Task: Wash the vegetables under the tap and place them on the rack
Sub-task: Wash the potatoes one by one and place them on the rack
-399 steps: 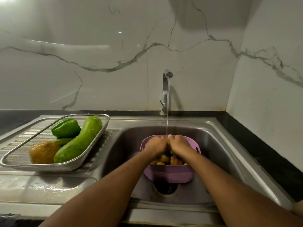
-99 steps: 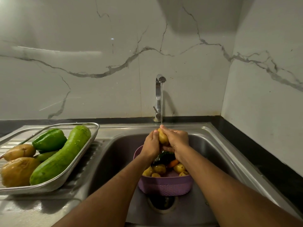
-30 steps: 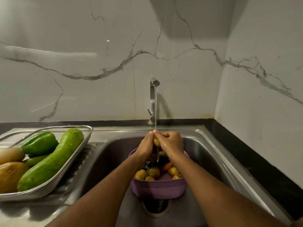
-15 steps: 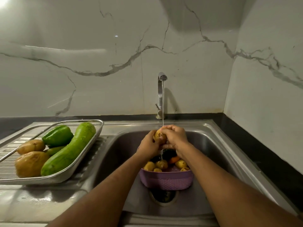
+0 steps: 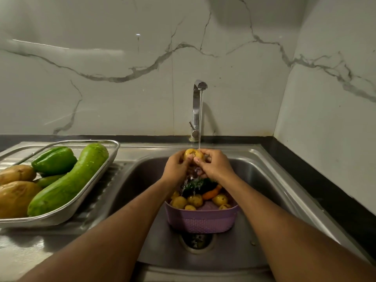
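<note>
Water runs from the tap (image 5: 198, 102) onto a small yellow potato (image 5: 192, 154). My left hand (image 5: 177, 167) and my right hand (image 5: 215, 165) both grip that potato above the sink. Below them a purple basket (image 5: 201, 220) stands over the drain, holding several small potatoes (image 5: 195, 200), a carrot (image 5: 211, 193) and a dark green vegetable (image 5: 197, 185). On the left, a metal rack (image 5: 97, 182) holds a long green gourd (image 5: 71, 180), a green pepper (image 5: 54, 160) and two large potatoes (image 5: 17, 196).
The steel sink (image 5: 270, 186) has a drain (image 5: 196, 240) under the basket and a ribbed drainboard (image 5: 20, 247) beneath the rack. Marble walls stand behind and to the right, above a black counter edge (image 5: 317, 186).
My hands have kept turning the small potato under the stream at about the same spot. The view has shifted slightly; the rack's contents are unchanged.
</note>
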Action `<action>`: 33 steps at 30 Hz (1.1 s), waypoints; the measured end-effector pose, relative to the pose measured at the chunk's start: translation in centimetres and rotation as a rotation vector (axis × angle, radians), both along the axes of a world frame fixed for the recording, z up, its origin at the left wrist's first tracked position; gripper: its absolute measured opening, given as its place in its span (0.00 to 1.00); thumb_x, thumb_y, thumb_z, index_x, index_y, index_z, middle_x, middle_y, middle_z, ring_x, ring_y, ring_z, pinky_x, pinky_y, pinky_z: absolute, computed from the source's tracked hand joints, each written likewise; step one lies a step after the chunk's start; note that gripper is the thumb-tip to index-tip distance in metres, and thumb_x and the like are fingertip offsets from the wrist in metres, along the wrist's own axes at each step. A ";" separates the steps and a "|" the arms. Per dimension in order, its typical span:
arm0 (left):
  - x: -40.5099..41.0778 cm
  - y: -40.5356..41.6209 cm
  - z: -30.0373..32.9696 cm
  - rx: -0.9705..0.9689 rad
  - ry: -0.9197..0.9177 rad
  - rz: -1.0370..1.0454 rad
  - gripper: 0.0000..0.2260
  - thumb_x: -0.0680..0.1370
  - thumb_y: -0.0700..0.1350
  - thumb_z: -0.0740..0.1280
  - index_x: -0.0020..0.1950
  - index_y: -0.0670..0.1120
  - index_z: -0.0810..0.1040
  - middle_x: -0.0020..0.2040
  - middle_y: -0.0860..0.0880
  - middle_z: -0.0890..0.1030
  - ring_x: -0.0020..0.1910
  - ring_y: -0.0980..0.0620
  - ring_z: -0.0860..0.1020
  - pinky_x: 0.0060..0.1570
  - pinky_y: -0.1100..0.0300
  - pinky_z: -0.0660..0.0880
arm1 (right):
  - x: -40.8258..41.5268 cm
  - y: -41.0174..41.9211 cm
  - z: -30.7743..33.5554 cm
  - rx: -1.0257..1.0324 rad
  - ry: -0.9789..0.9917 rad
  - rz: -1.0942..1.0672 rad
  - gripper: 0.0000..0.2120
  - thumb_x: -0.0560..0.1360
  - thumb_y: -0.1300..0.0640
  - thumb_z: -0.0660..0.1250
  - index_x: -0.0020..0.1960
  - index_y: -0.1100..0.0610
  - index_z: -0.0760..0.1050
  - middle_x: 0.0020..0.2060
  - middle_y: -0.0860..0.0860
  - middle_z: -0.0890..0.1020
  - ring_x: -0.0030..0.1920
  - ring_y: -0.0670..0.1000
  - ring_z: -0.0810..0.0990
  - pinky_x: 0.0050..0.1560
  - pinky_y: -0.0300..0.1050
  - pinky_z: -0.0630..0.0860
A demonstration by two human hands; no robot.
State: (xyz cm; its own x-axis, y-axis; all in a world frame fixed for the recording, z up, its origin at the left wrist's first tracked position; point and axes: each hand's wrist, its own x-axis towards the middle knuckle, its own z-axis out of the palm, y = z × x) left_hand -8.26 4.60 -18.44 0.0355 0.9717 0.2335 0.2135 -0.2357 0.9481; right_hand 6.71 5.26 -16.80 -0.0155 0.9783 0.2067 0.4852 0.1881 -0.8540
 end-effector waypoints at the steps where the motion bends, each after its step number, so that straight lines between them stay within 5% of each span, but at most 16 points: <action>1: 0.1 -0.1 0.2 0.000 -0.003 -0.012 0.13 0.85 0.44 0.62 0.69 0.47 0.76 0.58 0.46 0.83 0.56 0.49 0.84 0.59 0.48 0.82 | 0.2 -0.2 0.1 -0.006 0.014 0.001 0.22 0.80 0.55 0.72 0.72 0.54 0.74 0.54 0.52 0.85 0.43 0.51 0.88 0.44 0.48 0.86; 8: 2.1 -0.8 -0.1 -0.077 0.040 -0.059 0.15 0.86 0.46 0.61 0.73 0.46 0.74 0.61 0.46 0.80 0.60 0.48 0.79 0.62 0.49 0.79 | 1.1 -1.9 -0.6 -0.039 -0.246 0.046 0.12 0.81 0.54 0.70 0.64 0.51 0.76 0.41 0.52 0.85 0.34 0.51 0.86 0.36 0.45 0.85; 13: 2.9 -1.1 0.4 -0.176 -0.086 -0.016 0.10 0.85 0.48 0.62 0.63 0.48 0.79 0.52 0.49 0.81 0.49 0.53 0.80 0.41 0.61 0.76 | 0.9 -1.6 -1.0 0.022 -0.210 0.021 0.08 0.77 0.54 0.74 0.55 0.52 0.79 0.42 0.50 0.84 0.40 0.51 0.85 0.42 0.46 0.84; 18: 3.2 -0.9 0.6 -0.243 -0.146 0.055 0.07 0.84 0.45 0.62 0.56 0.47 0.79 0.49 0.45 0.80 0.42 0.53 0.77 0.34 0.63 0.72 | 0.1 -1.2 -1.9 0.034 -0.196 0.029 0.14 0.73 0.57 0.76 0.57 0.52 0.81 0.45 0.48 0.83 0.46 0.48 0.83 0.51 0.48 0.83; 22: 2.8 -0.8 0.8 -0.237 -0.146 0.066 0.09 0.85 0.50 0.62 0.52 0.48 0.79 0.46 0.46 0.80 0.41 0.52 0.77 0.35 0.61 0.73 | -0.2 -1.0 -2.0 0.075 -0.267 -0.018 0.11 0.74 0.54 0.76 0.55 0.53 0.81 0.43 0.49 0.83 0.44 0.48 0.82 0.50 0.49 0.83; 27: 3.1 -1.2 1.2 -0.368 -0.144 -0.018 0.12 0.85 0.56 0.61 0.60 0.50 0.78 0.57 0.44 0.80 0.56 0.46 0.79 0.51 0.53 0.79 | -0.3 -1.0 -1.9 0.126 -0.343 -0.131 0.12 0.75 0.49 0.75 0.54 0.53 0.82 0.44 0.50 0.84 0.45 0.51 0.83 0.50 0.50 0.83; 33: 3.5 -0.9 1.0 -0.278 -0.088 0.081 0.13 0.87 0.50 0.56 0.59 0.48 0.78 0.54 0.43 0.80 0.49 0.48 0.78 0.47 0.53 0.78 | -0.2 -1.4 -1.5 0.170 -0.348 -0.117 0.05 0.76 0.49 0.74 0.46 0.49 0.81 0.38 0.48 0.83 0.40 0.48 0.83 0.45 0.48 0.84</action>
